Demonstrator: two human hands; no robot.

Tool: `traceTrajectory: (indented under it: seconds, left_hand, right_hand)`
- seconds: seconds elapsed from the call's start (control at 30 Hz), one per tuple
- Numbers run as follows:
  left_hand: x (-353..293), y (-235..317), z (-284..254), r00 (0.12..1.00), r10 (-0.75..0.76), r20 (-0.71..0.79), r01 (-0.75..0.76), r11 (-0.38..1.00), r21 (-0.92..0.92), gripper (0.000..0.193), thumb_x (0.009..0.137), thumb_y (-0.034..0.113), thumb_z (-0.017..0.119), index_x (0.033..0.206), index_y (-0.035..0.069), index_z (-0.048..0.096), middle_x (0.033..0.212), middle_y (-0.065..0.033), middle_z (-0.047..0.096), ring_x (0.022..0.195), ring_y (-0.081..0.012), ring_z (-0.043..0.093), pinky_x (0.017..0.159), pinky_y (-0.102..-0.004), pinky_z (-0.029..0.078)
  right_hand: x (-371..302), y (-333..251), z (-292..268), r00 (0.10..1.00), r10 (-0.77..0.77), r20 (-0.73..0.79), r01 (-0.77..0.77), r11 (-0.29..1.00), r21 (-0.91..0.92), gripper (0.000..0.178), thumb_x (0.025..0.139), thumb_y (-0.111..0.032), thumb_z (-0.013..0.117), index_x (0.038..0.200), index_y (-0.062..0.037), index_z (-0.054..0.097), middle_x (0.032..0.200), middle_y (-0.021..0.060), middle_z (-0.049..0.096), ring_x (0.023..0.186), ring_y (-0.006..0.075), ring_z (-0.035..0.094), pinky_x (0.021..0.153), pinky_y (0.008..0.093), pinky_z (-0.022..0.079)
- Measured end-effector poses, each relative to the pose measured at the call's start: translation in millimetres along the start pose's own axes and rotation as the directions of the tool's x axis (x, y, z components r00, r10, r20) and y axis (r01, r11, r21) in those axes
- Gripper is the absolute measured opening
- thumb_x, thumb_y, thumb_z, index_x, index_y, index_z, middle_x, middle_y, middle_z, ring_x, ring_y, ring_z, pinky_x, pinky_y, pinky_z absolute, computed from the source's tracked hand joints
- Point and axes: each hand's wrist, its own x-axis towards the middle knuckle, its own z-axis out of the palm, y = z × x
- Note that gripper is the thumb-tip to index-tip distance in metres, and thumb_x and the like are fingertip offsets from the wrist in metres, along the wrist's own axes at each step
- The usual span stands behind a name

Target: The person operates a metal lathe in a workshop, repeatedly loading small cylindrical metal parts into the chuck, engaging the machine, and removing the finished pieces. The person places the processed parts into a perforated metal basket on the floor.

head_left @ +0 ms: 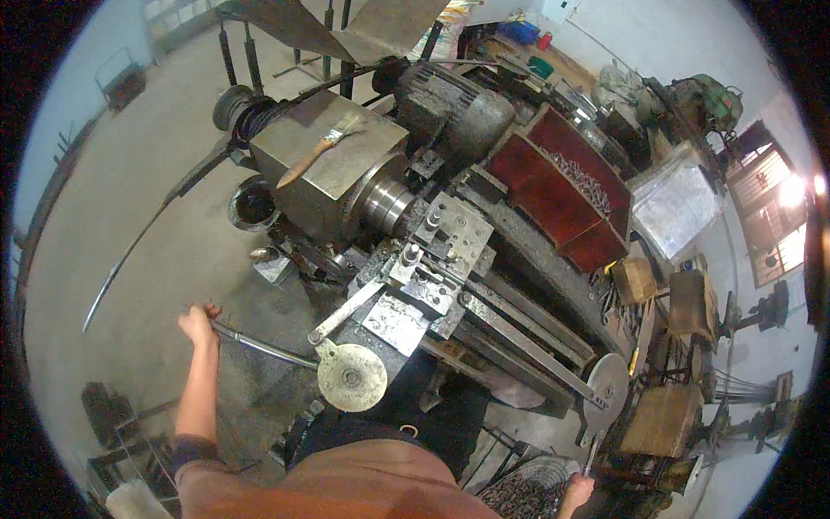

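My left hand [199, 323] is closed round the end of a long steel lever [268, 348], left of the machine. That lever runs to a round, pale metal disc [352, 378] in front of the lathe's tool slide [424, 290]. At the lower right, my right hand [577, 491] grips the end of a thin metal handle [591, 457], its fingers partly hidden. The handle hangs below a grey disc plate [608, 381], which a long flat bar [536, 348] links to the slide. Behind the slide is the shiny round chuck [388, 206] on the box-shaped headstock [320, 143].
A wooden-handled brush [311, 158] lies on the headstock. A red bin [562, 186] with small metal parts stands behind the bed, beside a motor [454, 108]. A mesh basket [523, 489] of dark pieces sits near my right hand. A long curved rod [130, 251] juts out leftward.
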Motion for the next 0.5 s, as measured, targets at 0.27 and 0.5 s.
traceTrajectory:
  seconds: [0.27, 0.5]
  left_hand:
    - [13, -8, -5, 0.999, 0.018, 0.028, -0.019, 0.999, 0.029, 0.012, 0.074, 0.002, 0.045, 0.078, -0.009, 0.046, 0.064, -0.0167, 0.053, 0.048, -0.0249, 0.053, 0.044, -0.0368, 0.048]
    - [-16, 21, -38, 0.999, -0.033, 0.021, 0.029, 0.986, 0.167, 0.013, 0.073, 0.001, 0.046, 0.082, -0.008, 0.046, 0.065, -0.0154, 0.052, 0.046, -0.0219, 0.052, 0.041, -0.0316, 0.043]
  right_hand:
    - [14, 1, 5, 0.996, -0.054, -0.075, 0.048, 0.996, -0.075, 0.035, 0.065, -0.030, 0.057, 0.075, 0.0032, 0.058, 0.078, 0.0240, 0.060, 0.078, 0.0422, 0.058, 0.071, 0.0480, 0.046]
    - [152, 51, 56, 0.946, -0.298, -0.128, 0.254, 0.926, -0.278, 0.032, 0.064, -0.032, 0.062, 0.079, -0.0030, 0.057, 0.081, 0.0172, 0.062, 0.077, 0.0364, 0.061, 0.069, 0.0458, 0.049]
